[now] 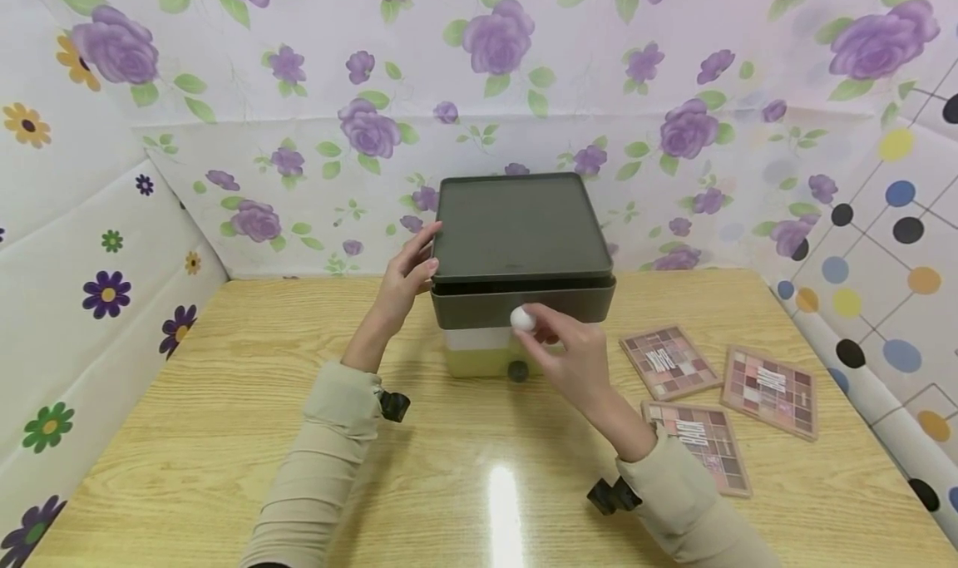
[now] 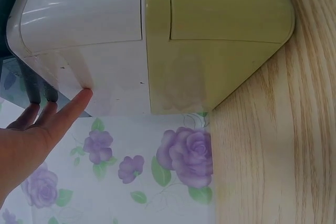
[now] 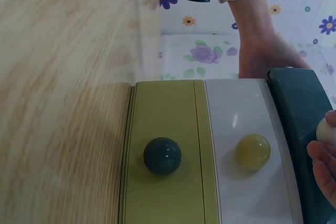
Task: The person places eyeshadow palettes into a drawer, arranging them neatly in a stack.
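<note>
A small three-tier drawer box point(image 1: 520, 227) stands at the back of the table, with a dark green top tier, a white middle and a yellow-green bottom. My right hand point(image 1: 575, 353) pinches the round white knob point(image 1: 522, 318) of the top drawer point(image 1: 467, 310). A narrow dark gap shows between that drawer's front and the lid. On the box's left side rests my left hand point(image 1: 402, 284); in the left wrist view its extended fingers point(image 2: 73, 109) touch the side wall. The right wrist view shows a yellow knob point(image 3: 253, 152) on the white drawer and a dark knob point(image 3: 162, 156) on the yellow-green one.
Three makeup palettes point(image 1: 669, 360) with pinkish squares lie on the wood-grain table point(image 1: 247, 435), right of the box. A wall covering with purple flowers point(image 1: 367, 127) rises close behind the box. Patterned coverings also flank the table at left and right.
</note>
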`<state>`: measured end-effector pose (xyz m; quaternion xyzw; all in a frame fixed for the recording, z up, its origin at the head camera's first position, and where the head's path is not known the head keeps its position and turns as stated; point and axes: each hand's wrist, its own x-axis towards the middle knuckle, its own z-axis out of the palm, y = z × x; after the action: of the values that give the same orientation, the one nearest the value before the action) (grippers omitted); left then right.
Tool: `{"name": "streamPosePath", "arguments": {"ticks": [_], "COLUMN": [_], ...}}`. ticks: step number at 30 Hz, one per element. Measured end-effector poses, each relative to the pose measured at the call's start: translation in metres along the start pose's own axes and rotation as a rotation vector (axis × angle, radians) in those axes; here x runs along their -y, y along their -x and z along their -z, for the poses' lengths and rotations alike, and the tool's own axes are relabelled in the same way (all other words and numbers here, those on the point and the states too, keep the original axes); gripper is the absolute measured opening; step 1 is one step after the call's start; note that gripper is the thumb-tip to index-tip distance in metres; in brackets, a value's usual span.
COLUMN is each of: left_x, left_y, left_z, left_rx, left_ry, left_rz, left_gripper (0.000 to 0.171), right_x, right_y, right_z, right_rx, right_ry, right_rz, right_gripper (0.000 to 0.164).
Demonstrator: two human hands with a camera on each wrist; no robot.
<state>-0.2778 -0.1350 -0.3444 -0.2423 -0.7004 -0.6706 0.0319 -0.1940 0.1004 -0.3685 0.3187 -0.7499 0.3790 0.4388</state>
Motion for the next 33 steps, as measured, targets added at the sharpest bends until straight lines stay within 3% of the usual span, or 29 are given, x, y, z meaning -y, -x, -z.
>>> {"name": "streamPosePath", "arguments": {"ticks": [5,11,33], "left_x": [0.001,0.003,0.002], "left_y": [0.000,0.000,-0.001], "left_z": [0.000,0.000,-0.002], "left_rx": [-0.009,0.002,-0.018], "left_ry": [-0.012,0.008,0.020], "left_rz": [0.013,0.003,0.003], "left_gripper": [0.059,0.059,0.063], "right_x": [0.004,0.010,0.025], "right_y": [0.004,0.008,0.018], "right_z": [0.005,0.008,0.020], "right_rx": [0.011,0.011,0.022], "right_ry": [-0.008,-0.003,-0.038], "right_rz": [0.006,-0.003,0.045], "right_gripper": [0.021,0.035,0.031]}}
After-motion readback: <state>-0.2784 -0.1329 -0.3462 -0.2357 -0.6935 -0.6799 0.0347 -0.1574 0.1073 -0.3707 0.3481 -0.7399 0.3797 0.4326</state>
